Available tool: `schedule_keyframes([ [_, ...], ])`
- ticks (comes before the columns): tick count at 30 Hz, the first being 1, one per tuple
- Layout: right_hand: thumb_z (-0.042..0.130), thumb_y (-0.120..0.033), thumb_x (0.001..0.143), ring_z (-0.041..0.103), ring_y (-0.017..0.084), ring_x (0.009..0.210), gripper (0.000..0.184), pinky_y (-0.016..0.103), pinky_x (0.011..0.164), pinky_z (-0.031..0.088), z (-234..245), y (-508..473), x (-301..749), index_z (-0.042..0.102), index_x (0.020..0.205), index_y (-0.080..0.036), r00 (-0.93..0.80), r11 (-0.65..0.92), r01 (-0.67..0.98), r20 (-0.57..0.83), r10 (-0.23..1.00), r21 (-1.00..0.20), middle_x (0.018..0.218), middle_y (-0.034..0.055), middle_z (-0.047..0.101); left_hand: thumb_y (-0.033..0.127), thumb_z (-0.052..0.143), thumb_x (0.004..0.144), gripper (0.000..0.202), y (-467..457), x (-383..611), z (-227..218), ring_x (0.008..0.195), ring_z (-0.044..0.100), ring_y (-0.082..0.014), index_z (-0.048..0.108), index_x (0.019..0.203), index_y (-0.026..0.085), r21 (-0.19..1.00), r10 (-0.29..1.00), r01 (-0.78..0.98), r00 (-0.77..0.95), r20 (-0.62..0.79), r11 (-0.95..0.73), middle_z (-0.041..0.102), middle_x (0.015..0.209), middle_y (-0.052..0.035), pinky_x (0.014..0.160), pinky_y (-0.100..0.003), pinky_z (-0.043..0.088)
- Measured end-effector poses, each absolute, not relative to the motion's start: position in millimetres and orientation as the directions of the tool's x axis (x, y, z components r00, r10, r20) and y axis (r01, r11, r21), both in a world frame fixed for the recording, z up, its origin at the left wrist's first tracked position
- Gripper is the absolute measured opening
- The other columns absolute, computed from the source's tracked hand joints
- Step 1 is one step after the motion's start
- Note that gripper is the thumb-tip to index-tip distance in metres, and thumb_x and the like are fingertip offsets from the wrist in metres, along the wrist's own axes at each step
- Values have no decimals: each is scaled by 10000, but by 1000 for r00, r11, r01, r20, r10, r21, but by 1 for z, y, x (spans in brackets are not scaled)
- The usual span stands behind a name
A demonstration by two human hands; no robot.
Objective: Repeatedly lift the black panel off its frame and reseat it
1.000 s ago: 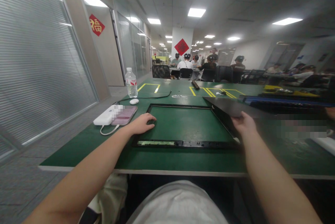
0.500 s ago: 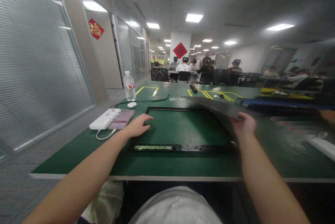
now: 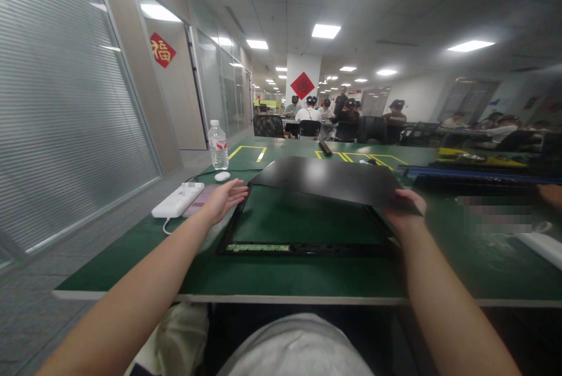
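Note:
A thin, glossy black panel (image 3: 327,180) hangs tilted above the far half of a black rectangular frame (image 3: 263,249). My right hand (image 3: 406,212) is closed on the panel's right near corner. Beside the frame's left edge, my left hand (image 3: 225,200) is open with its fingers stretched toward the panel's left end; whether they touch the frame cannot be made out. The frame lies flat on the green table (image 3: 298,279). A light green strip (image 3: 258,248) shows along the left part of its near side.
Left of the frame are a white power bank (image 3: 178,200), a phone (image 3: 197,203), a small white case (image 3: 222,177) and a water bottle (image 3: 218,144). Blue and black long parts (image 3: 465,177) lie at the right. Another person's hand (image 3: 551,195) shows at the right edge.
The black panel has swung left over the frame and now shows its broad face. My left hand has moved left and a little up, off the frame's left side, with its fingers straightened.

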State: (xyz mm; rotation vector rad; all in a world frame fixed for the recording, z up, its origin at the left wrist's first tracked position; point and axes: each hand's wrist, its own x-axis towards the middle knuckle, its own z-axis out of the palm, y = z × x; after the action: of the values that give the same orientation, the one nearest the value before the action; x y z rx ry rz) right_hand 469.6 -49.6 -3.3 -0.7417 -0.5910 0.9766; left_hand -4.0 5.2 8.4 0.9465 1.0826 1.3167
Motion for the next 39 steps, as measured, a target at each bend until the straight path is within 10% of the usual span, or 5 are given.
schedule_keyframes([
  [11,612,-182,565,744,328,911,413,509,870,614,-1,-53,462,734,956,-235,384,268,-511,61,921,-817,836,50,770,257,554,937,323,-3,-8,23,673,719,-208,647,1174,59,837,984,-517,85,-160,181,747,830,-150,623,-303,604],
  [21,606,-166,609,755,312,874,350,481,822,631,4,-59,451,714,937,-223,269,101,-540,-58,961,-835,816,60,772,187,543,957,220,-12,1,27,395,569,-117,704,830,106,838,972,-493,139,-190,235,670,576,-44,336,-189,426],
  [39,675,-112,591,737,285,726,370,392,625,594,-1,-64,444,689,942,-229,67,-187,-232,-207,976,-955,821,60,772,71,716,638,432,1,-13,18,622,674,-150,781,1060,138,918,992,-394,98,76,-31,790,827,-47,531,-208,512],
])
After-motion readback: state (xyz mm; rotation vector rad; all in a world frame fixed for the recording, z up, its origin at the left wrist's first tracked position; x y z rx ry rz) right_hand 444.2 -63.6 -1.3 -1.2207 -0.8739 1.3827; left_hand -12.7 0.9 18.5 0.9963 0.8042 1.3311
